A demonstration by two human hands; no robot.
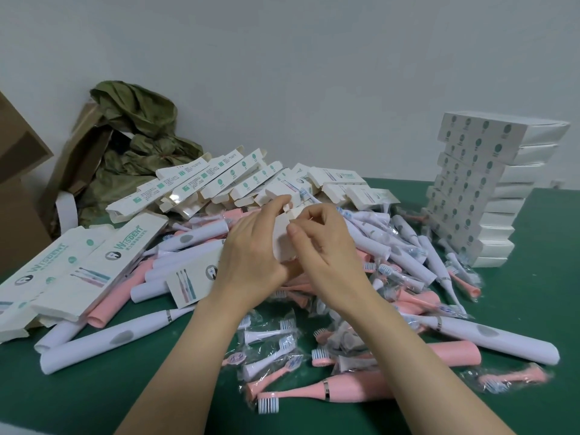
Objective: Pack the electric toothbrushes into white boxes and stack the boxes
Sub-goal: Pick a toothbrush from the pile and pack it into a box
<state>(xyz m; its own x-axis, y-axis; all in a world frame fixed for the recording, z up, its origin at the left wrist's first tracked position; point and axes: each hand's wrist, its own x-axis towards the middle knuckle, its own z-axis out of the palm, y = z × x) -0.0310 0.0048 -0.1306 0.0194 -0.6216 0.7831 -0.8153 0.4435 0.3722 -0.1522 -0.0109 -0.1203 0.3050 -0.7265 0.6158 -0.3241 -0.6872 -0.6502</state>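
Left hand (251,259), right hand (326,246) together, probably pinch grips.

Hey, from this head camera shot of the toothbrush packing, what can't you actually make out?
Head view, contents of the white box: the left hand and right hand gripping it cover it.
Head view, small print on the flat boxes: too small.
Head view, cardboard carton: cut off by the left edge.
Head view, what the green bag holds: its folds hide it.

left grip (251,259) + right grip (326,249) — both holding white box (284,243) | below: toothbrush pile (373,243) | far right: box stack (470,196)
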